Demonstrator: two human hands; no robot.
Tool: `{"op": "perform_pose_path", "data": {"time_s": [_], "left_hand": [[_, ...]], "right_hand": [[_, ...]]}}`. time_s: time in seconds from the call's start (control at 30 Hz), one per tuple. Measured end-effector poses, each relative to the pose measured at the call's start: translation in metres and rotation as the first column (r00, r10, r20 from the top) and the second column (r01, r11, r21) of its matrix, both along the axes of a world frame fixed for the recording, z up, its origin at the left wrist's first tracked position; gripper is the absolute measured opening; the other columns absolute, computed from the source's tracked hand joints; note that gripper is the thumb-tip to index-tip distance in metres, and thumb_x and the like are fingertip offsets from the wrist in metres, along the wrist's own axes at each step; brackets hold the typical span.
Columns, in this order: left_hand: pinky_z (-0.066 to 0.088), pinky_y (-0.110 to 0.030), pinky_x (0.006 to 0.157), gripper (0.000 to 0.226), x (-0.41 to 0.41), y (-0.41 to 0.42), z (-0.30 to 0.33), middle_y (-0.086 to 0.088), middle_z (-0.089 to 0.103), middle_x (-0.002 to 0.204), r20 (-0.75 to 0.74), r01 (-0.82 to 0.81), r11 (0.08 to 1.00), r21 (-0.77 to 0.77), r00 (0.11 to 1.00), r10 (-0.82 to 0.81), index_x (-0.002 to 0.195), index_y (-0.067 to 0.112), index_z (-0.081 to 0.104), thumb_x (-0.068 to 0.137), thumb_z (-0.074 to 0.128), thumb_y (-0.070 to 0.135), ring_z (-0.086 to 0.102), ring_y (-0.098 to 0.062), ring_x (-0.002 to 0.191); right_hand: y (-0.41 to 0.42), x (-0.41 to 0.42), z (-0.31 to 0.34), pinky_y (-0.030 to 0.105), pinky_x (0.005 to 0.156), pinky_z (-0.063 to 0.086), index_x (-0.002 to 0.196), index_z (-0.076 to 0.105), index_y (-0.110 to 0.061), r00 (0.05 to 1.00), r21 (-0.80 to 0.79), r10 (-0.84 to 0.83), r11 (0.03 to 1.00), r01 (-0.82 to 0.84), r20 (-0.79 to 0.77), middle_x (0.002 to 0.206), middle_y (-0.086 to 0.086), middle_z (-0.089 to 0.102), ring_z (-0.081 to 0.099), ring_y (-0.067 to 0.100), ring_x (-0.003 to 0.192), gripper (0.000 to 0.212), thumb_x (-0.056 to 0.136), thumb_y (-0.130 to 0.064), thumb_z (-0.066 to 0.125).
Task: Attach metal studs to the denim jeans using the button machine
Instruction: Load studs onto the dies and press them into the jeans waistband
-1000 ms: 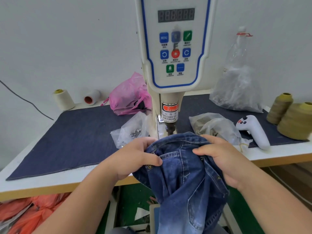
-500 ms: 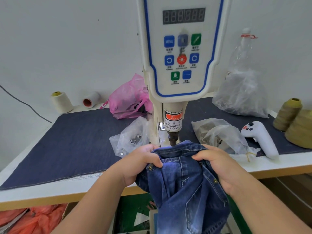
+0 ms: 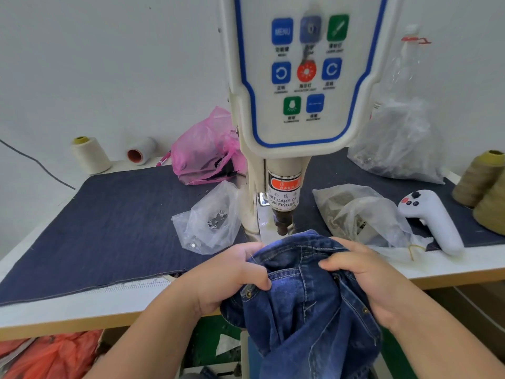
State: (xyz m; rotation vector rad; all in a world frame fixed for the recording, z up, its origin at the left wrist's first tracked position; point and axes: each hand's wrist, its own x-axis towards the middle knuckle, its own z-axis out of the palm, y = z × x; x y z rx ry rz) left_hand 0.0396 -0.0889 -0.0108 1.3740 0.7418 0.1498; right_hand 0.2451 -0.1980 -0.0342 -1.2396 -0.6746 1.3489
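Only one view is looking on: the head-worn camera is facing forward and down from just behind the hands, sitting close to the button machine (image 3: 297,105), whose panel is filling the upper middle of the frame. The tabletop (image 3: 82,310) is stretching across the middle, its edges bending under the wide lens, and the wall is closing off the top.

a plain white wall (image 3: 109,64) stands behind a long white table (image 3: 68,310) with a wooden front edge. a dark blue cloth mat (image 3: 109,228) covers most of the table top. the light is soft and even.
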Motion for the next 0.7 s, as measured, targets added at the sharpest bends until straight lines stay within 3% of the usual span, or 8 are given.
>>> {"op": "perform_pose_path", "data": {"time_s": [0.17, 0.3, 0.47, 0.63, 0.7], "left_hand": [[0.034, -0.069, 0.104, 0.062, 0.002, 0.006, 0.003, -0.041, 0.054, 0.128, 0.050, -0.027, 0.995, -0.095, 0.998, 0.032, 0.124, -0.006, 0.058, 0.063, 0.054, 0.001, 0.058, -0.045, 0.107], [0.036, -0.065, 0.102, 0.068, 0.006, 0.016, 0.009, -0.042, 0.049, 0.131, 0.011, -0.058, 0.994, -0.088, 0.998, 0.060, 0.128, -0.010, 0.052, 0.061, 0.055, 0.005, 0.057, -0.046, 0.105], [0.031, -0.068, 0.107, 0.071, 0.009, 0.020, 0.010, -0.041, 0.048, 0.134, -0.003, -0.075, 0.992, -0.099, 0.997, 0.075, 0.129, -0.011, 0.050, 0.060, 0.056, 0.006, 0.055, -0.047, 0.109], [0.032, -0.069, 0.106, 0.070, 0.009, 0.022, 0.012, -0.041, 0.052, 0.131, 0.031, -0.053, 0.996, -0.068, 0.998, 0.055, 0.125, -0.012, 0.053, 0.058, 0.061, 0.006, 0.056, -0.054, 0.113], [0.034, -0.069, 0.105, 0.067, 0.009, 0.024, 0.012, -0.040, 0.055, 0.127, 0.062, -0.070, 0.996, -0.062, 0.995, 0.074, 0.121, -0.010, 0.057, 0.057, 0.063, 0.007, 0.058, -0.053, 0.109]], "right_hand": [[0.008, -0.002, 0.003, 0.062, 0.105, 0.040, 0.119, 0.062, 0.005, 0.999, -0.024, -0.047, 0.999, 0.047, -0.003, 0.120, 0.035, 0.062, 0.058, 0.052, 0.115, 0.061, 0.059, -0.006, 0.064], [0.018, -0.003, 0.010, 0.060, 0.104, 0.042, 0.114, 0.069, 0.001, 0.996, -0.035, -0.086, 0.996, 0.086, -0.018, 0.118, 0.032, 0.065, 0.061, 0.049, 0.112, 0.049, 0.066, -0.002, 0.061], [0.027, -0.005, 0.010, 0.048, 0.088, 0.052, 0.105, 0.072, 0.003, 0.991, -0.098, -0.104, 0.991, 0.096, -0.081, 0.098, 0.026, 0.071, 0.068, 0.034, 0.084, 0.046, 0.060, -0.003, 0.062], [0.029, -0.005, 0.010, 0.056, 0.099, 0.046, 0.111, 0.069, 0.005, 0.988, -0.104, -0.111, 0.990, 0.100, -0.111, 0.110, 0.031, 0.066, 0.064, 0.038, 0.094, 0.044, 0.069, 0.001, 0.058], [0.030, -0.004, 0.012, 0.051, 0.092, 0.050, 0.106, 0.072, 0.003, 0.987, -0.072, -0.100, 0.993, 0.091, -0.128, 0.105, 0.029, 0.068, 0.066, 0.036, 0.088, 0.044, 0.063, -0.002, 0.061]]}}
